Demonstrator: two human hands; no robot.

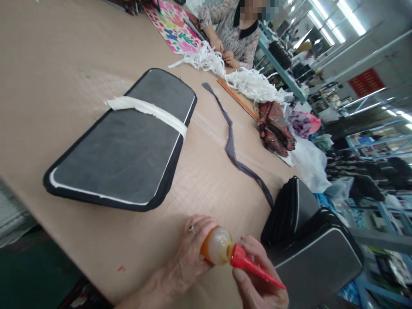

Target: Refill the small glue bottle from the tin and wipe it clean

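My left hand (189,253) is wrapped round a small translucent glue bottle (217,245) holding orange liquid. My right hand (257,279) pinches its long red cone nozzle (254,266), which points right. Both hands hover at the near edge of a tan worktable (64,77). A flat dark grey panel (125,146) with white piping lies on the table ahead, with a white strip (151,110) laid across it. A stack of similar grey panels (309,240) stands just right of my hands.
A dark grey fabric strip (233,146) snakes across the table. Farther off lie a heap of white strips (244,79), an orange ruler (238,99), patterned red cloth (277,128) and floral fabric (175,25). Another person (234,30) sits working at the far end. Cluttered shelves fill the right.
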